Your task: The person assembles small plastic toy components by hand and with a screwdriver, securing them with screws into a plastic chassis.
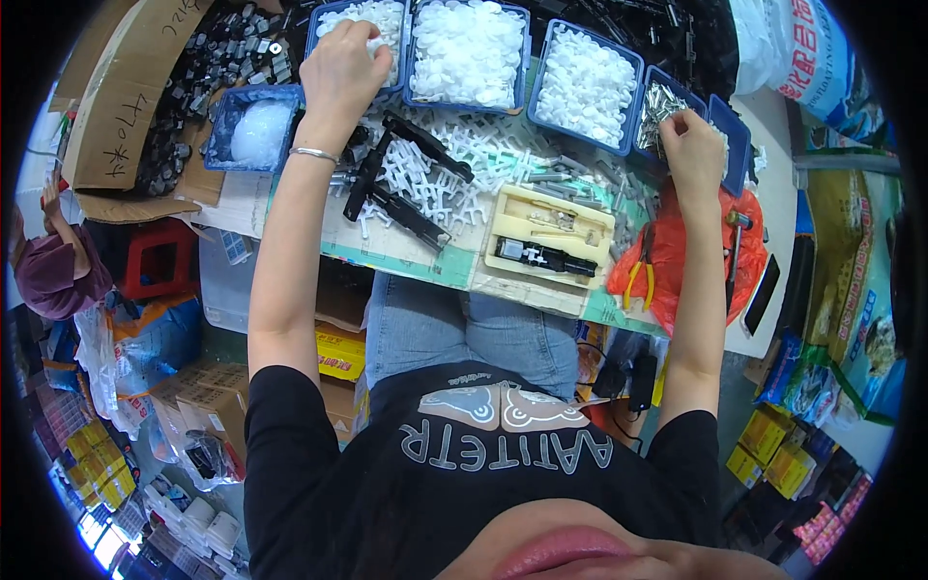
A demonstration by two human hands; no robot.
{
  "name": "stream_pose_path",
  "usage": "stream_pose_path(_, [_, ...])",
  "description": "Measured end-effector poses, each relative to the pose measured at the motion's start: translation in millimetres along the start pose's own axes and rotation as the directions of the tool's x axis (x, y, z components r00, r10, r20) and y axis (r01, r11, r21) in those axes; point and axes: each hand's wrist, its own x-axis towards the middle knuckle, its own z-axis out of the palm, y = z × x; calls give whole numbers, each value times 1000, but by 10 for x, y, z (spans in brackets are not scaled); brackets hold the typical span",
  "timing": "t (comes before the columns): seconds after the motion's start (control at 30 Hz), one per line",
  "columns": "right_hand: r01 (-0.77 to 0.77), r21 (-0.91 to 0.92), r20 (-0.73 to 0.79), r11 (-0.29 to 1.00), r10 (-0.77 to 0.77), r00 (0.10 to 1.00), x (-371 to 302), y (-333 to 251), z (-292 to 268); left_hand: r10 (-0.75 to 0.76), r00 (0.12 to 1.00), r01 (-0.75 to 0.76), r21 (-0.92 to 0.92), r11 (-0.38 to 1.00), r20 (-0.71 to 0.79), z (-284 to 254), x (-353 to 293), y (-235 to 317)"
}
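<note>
My left hand (pixel 340 72) is over the far-left blue bin of small white parts (pixel 391 19), its fingers drawn together at the bin. Whatever they may hold is hidden. At the right, my right hand (pixel 694 155) reaches to a blue bin of thin metal pins (pixel 660 101), thumb and fingertips pinched; I cannot make out what is between them. Between my arms lies a cream tray-like fixture (pixel 507 217) holding a black elongated assembly (pixel 543 257). To its left rest black branching plastic parts (pixel 411 224) and a heap of white plastic pieces (pixel 425 179).
More blue bins hold white discs (pixel 466 53) and small white caps (pixel 587 87). Yellow-handled pliers (pixel 638 275) and a hammer (pixel 738 232) lie on a red plastic bag (pixel 677 300). A cardboard box (pixel 126 97) of black and grey parts stands left. A person (pixel 60 266) is farther left.
</note>
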Motion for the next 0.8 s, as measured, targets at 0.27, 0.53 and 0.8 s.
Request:
stream_pose_path(0.27, [18,-69,7,997,-17,1000,7,-9,25,25,991,-35,80,996,129,25,36,-80])
stream_pose_path(0.53, [22,-195,29,981,-17,999,53,-1,-10,-4,999,8,-87,996,44,-66,-5,-13])
stream_pose_path(0.8, [13,263,-94,965,12,995,16,117,-44,-350,864,456,-855,245,361,-300,-268,589])
